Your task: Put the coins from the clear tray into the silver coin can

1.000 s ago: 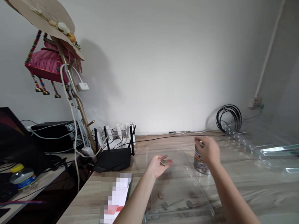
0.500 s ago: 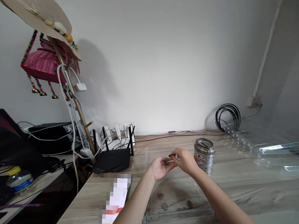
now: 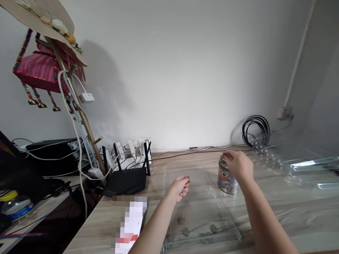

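My left hand [image 3: 179,189] is closed above a clear plastic tray [image 3: 203,198], with a bit of a coin [image 3: 189,180] showing at the thumb and forefinger. Over to the right, my right hand [image 3: 237,162] pinches at the top of a metal tin [image 3: 228,181] with printed sides and a slotted silver lid. The fingers cover most of that lid, and the coin between them is hidden from view. Several coins lie in the near part of the tray, among them one reddish coin [image 3: 181,220] and a greyer coin [image 3: 186,231].
Left of the tray are a black router [image 3: 125,180] and a partly blurred paper [image 3: 132,222]. Clear acrylic panels [image 3: 279,160] and a coiled black cable [image 3: 255,132] lie at the right back. A pole with cables [image 3: 83,120] stands beside the table's left edge.
My right hand has moved from my left palm, with a coin in its pinch, right to the tin's lid. My left hand, open with coins on it before, has closed.
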Demonstrator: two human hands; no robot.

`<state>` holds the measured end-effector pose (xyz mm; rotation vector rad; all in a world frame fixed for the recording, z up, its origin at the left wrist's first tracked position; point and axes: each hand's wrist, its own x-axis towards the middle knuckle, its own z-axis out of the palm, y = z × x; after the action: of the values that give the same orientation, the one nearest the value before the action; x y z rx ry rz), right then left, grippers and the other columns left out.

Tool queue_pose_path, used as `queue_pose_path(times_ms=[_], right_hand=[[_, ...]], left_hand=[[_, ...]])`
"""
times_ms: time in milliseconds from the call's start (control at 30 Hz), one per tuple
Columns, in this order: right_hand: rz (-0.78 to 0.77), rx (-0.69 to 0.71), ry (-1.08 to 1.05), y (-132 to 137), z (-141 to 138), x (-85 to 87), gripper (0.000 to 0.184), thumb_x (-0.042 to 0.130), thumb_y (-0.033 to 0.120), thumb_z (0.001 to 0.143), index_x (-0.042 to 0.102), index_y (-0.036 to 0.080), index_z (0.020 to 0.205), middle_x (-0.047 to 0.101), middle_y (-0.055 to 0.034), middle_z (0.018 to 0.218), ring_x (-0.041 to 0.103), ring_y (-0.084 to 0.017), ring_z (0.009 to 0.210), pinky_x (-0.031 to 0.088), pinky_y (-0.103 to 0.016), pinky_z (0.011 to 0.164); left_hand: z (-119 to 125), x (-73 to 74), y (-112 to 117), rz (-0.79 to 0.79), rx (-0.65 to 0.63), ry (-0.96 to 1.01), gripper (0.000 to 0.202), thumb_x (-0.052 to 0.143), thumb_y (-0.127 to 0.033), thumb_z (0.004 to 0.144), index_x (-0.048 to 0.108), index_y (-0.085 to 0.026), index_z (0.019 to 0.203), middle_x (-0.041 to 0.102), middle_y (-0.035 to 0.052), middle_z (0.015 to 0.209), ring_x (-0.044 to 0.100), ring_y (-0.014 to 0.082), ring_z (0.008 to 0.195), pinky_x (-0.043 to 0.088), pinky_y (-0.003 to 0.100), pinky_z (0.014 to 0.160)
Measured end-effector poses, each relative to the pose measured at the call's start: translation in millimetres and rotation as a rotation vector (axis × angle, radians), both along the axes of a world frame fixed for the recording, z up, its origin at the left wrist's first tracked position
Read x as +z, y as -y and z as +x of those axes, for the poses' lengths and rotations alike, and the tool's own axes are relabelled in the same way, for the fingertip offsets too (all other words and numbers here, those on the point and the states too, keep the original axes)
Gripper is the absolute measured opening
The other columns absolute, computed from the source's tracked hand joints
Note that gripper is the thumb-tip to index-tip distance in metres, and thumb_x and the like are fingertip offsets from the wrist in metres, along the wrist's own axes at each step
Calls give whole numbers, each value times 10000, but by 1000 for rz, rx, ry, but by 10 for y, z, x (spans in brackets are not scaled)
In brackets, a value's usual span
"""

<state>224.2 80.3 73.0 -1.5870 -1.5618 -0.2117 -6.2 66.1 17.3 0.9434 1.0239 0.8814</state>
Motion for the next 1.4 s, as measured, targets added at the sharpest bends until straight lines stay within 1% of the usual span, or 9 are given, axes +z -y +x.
queue_pose_path(times_ms=[200, 333, 433, 667, 767, 967, 1167, 1300, 1400], right_hand=[[-285, -131, -13, -160, 386, 0, 154, 536, 321, 614, 658, 252, 679, 628, -34, 715, 526, -172, 653, 310, -246, 500], [-79, -119, 17, -78, 200, -21, 247, 477, 324, 684, 661, 227, 817, 624, -68, 813, 515, -201, 790, 357, -275, 603], [62, 141, -19, 39, -165, -73, 303, 396, 305, 762, 629, 193, 921, 621, -72, 864, 513, -173, 792, 371, -273, 685], [-304, 800, -95, 137, -962, -355, 192, 469, 241, 701, 638, 164, 749, 630, -28, 658, 519, -121, 575, 390, -230, 572], [-235, 707, -143, 115, -833, -299, 180, 472, 241, 693, 630, 161, 729, 625, -31, 641, 520, -121, 568, 386, -224, 552], [-47, -85, -15, -2, 32, 66, 203, 468, 305, 688, 641, 231, 762, 628, -50, 798, 529, -196, 755, 359, -276, 593], [-296, -135, 56, -126, 320, 53, 213, 488, 298, 653, 666, 248, 757, 627, -65, 786, 531, -214, 728, 361, -293, 575], [37, 80, 99, -1, -85, -35, 294, 408, 317, 744, 631, 196, 893, 609, -72, 888, 505, -194, 826, 366, -295, 717], [-103, 519, 132, 132, -539, -171, 265, 401, 302, 761, 624, 210, 869, 606, -40, 824, 519, -140, 706, 372, -240, 651]], left_hand=[[17, -61, -27, 70, 123, -17, 77, 436, -158, 669, 426, -171, 744, 334, -85, 487, 235, 3, 321, 105, 146, 355], [10, -61, -28, 134, 160, -36, 215, 492, -155, 640, 458, -165, 852, 426, -60, 525, 348, 20, 375, 189, 145, 373], [25, -21, 13, 242, 117, -45, 460, 524, -164, 636, 393, -199, 1076, 478, -52, 568, 358, 23, 389, 203, 143, 375], [73, 34, 69, 265, -3, 50, 540, 479, -199, 677, 309, -216, 1190, 443, -73, 510, 282, 23, 329, 141, 147, 341], [60, 26, 52, 164, -45, 138, 450, 476, -173, 676, 403, -185, 1119, 494, -38, 561, 314, 22, 343, 148, 150, 342], [12, 25, 4, -36, 168, 246, 214, 422, -100, 706, 527, -93, 892, 534, 12, 562, 433, 40, 414, 265, 145, 382], [-8, 46, 3, -105, 80, 383, 238, 379, -245, 791, 521, -76, 880, 614, 110, 731, 584, 131, 618, 414, 214, 555], [-26, 56, 24, -117, -42, 518, 366, 360, -381, 804, 516, -65, 905, 600, 170, 879, 574, 226, 863, 415, 307, 718], [-22, 55, 35, -91, -114, 588, 441, 346, -466, 795, 528, -75, 890, 595, 138, 825, 572, 211, 819, 403, 320, 734]])
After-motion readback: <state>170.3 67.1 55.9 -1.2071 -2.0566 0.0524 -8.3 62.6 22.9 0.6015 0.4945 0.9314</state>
